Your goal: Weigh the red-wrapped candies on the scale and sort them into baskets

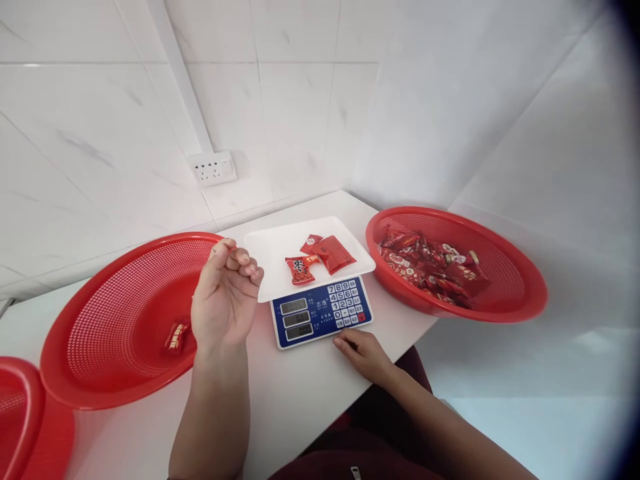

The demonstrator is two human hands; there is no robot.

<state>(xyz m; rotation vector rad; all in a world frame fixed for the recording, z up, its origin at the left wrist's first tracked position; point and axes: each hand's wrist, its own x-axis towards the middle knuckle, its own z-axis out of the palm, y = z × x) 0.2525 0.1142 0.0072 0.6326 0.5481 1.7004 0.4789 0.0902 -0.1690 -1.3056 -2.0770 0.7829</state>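
My left hand (227, 293) is raised between a red basket (105, 313) and the white scale pan (270, 260). Its palm faces me, with the fingers loosely bent and nothing visible in the palm. Several red-wrapped snack packets (336, 254) lie on the pan, one of them with a large black character (299, 271). Below the pan is the scale's blue panel (323, 312), with displays and number keys. Close to that panel's front edge, my right hand (365, 353) rests on the table with its fingers curled in; I see nothing in it.
On the right, another red basket (520, 293) holds many red packets (435, 267). One red packet (176, 337) lies in the left basket. Part of a further red basket (30, 400) shows at the lower left. A socket (213, 168) is on the tiled wall behind the white table (280, 393).
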